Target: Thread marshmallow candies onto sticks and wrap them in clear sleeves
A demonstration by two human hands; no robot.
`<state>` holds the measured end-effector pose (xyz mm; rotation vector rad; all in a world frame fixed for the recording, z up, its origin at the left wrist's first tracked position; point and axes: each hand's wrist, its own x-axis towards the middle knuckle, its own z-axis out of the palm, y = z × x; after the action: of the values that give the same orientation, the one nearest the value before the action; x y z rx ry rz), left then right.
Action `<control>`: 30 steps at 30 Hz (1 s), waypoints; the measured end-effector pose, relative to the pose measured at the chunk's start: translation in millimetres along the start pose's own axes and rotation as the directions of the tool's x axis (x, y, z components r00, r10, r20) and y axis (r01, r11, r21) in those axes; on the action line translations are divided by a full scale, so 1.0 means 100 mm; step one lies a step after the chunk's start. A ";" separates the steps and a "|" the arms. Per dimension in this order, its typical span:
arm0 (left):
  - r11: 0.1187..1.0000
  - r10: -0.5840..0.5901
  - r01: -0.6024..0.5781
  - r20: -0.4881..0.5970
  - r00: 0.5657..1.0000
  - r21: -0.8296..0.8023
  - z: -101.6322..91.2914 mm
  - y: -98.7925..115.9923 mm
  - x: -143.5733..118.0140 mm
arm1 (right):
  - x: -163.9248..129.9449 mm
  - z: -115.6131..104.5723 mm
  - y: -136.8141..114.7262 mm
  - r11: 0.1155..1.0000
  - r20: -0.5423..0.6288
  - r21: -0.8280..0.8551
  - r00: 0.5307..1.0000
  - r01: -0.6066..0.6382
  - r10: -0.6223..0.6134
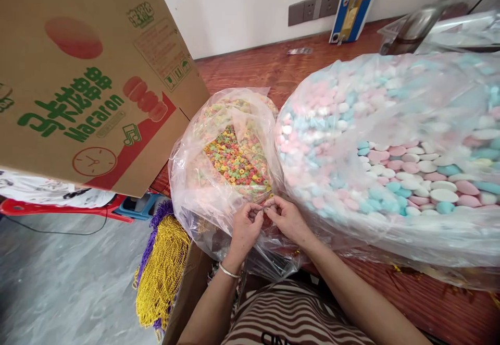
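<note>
Ring-sweet bag [230, 147] at the near edge of the surface [273, 69].
Both my hands meet at its near rim, left hand [244, 228] and right hand [287, 217], fingers pinched closed on something tiny; pastel-sweet bag [390, 152] lies just right.
</note>
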<state>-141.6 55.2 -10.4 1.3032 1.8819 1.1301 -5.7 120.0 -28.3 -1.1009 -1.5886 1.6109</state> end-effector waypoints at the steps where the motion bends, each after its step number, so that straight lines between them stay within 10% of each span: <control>1: 1.000 0.003 -0.003 -0.006 1.000 0.023 0.00 -0.02 0.00 | 0.00 0.01 0.00 1.000 -0.006 -0.029 1.000 0.008 -0.009; 13: 0.988 0.014 -0.009 -0.028 1.000 0.152 -0.09 -0.12 0.09 | -0.72 -0.14 -0.46 0.943 0.116 -0.181 0.959 0.278 -0.260; 18: 0.945 0.078 -0.005 -0.211 0.974 0.326 -0.09 0.12 0.01 | -1.45 -0.85 -0.72 0.913 0.171 -0.301 0.957 0.276 -0.233; 22: 0.948 0.251 -0.190 -0.236 0.939 0.255 0.16 0.53 -0.21 | -2.33 -1.60 -0.96 0.937 -0.084 -0.270 0.964 0.220 -0.250; 24: 0.934 0.351 -0.317 -0.252 0.902 0.165 0.32 0.74 -0.34 | -2.74 -2.01 -1.04 0.937 -0.357 -0.319 0.897 0.145 -0.260; 28: 0.853 0.507 -0.522 -0.267 0.819 0.018 0.63 1.03 -0.39 | -3.19 -2.96 -1.07 0.816 -0.822 -0.469 0.504 -0.337 -0.264; 30: 0.825 0.540 -0.564 -0.257 0.801 -0.025 0.74 1.13 -0.34 | -3.21 -3.43 -1.04 0.648 -0.889 -0.446 0.385 -0.617 -0.246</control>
<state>-18.4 65.4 54.2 1.7922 1.6036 1.7233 431.6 11.3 142.1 -2.2033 -1.2264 0.0506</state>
